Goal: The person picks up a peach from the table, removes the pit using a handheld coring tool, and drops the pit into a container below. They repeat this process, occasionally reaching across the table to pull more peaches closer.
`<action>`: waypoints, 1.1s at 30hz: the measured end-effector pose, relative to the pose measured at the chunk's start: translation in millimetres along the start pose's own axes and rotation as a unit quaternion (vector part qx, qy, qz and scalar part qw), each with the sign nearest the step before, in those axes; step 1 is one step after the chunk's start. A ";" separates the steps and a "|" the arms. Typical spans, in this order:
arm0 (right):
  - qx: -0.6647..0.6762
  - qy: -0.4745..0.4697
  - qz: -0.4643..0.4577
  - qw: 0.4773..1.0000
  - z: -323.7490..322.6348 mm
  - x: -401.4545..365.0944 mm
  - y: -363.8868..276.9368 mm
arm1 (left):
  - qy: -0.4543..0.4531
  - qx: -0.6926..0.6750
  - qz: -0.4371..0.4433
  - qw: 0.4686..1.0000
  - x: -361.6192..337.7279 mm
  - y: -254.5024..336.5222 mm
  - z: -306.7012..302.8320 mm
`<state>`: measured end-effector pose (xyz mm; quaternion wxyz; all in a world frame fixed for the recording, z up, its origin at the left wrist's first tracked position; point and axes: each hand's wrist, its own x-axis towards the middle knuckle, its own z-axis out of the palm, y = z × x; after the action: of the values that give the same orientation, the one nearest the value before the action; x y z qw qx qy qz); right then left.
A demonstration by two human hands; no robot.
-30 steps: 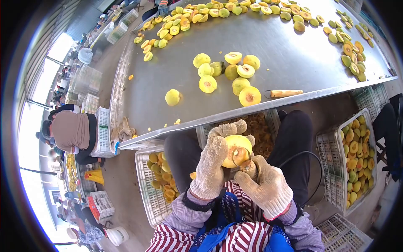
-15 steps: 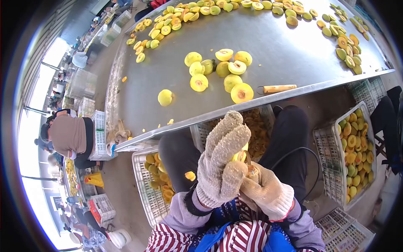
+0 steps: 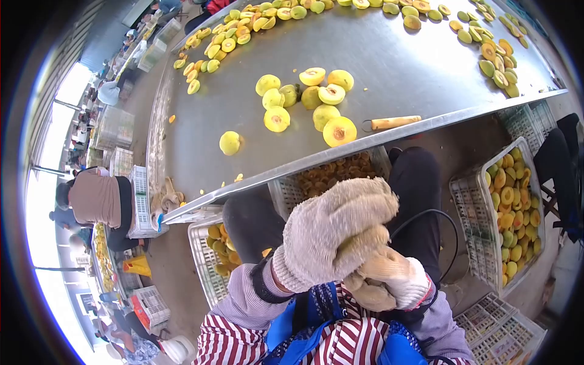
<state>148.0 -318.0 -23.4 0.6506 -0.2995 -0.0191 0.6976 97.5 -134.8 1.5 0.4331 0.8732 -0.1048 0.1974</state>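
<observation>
My left hand [image 3: 334, 228], in a grey knitted glove, is closed with its fingers curled over to the right. It covers the peach half seen in it a moment ago, so the fruit is hidden now. Below and against it is my right hand [image 3: 389, 277], in a tan-palmed glove with a white cuff. Its fingers are wrapped round the wooden-handled pitting tool, whose handle and tip are out of sight. In front of both hands, on the metal table [image 3: 201, 121], lie several peach halves [image 3: 277, 119] and a second wooden-handled tool [image 3: 395, 122] with a curved metal end.
A crate of dark orange-brown pieces [image 3: 334, 173] stands under the table edge. Crates of peach halves stand to my left [image 3: 222, 249] and right [image 3: 513, 213]. More halves [image 3: 228, 45] line the table's far side. A black cable [image 3: 455, 237] loops beside my right knee. A person [image 3: 94, 201] works at left.
My left hand has turned over, fingers swinging to the right and hiding the peach half and the tool. The view has shifted slightly, so the table appears a little farther left and higher.
</observation>
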 end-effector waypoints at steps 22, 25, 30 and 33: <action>0.274 -0.179 0.020 0.945 -20.1 12.4 18.9 | 0.043 -0.241 -0.071 0.967 -6.0 -28.9 19.1; 0.253 0.018 0.013 0.967 -2.3 9.9 16.6 | 0.093 -0.516 -0.154 0.837 -15.7 -12.7 33.6; 0.214 -0.079 0.003 0.974 -14.2 7.4 19.9 | 0.152 -0.842 -0.215 0.471 -15.4 -20.7 46.1; 0.143 -0.088 -0.043 0.985 -10.9 13.3 7.0 | 0.311 -0.463 -0.384 0.736 -26.9 -10.1 15.7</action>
<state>146.9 -310.8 -40.5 0.7122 -0.1393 0.0106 0.6879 80.9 -141.0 -26.0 0.8317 0.4207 0.3011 0.2018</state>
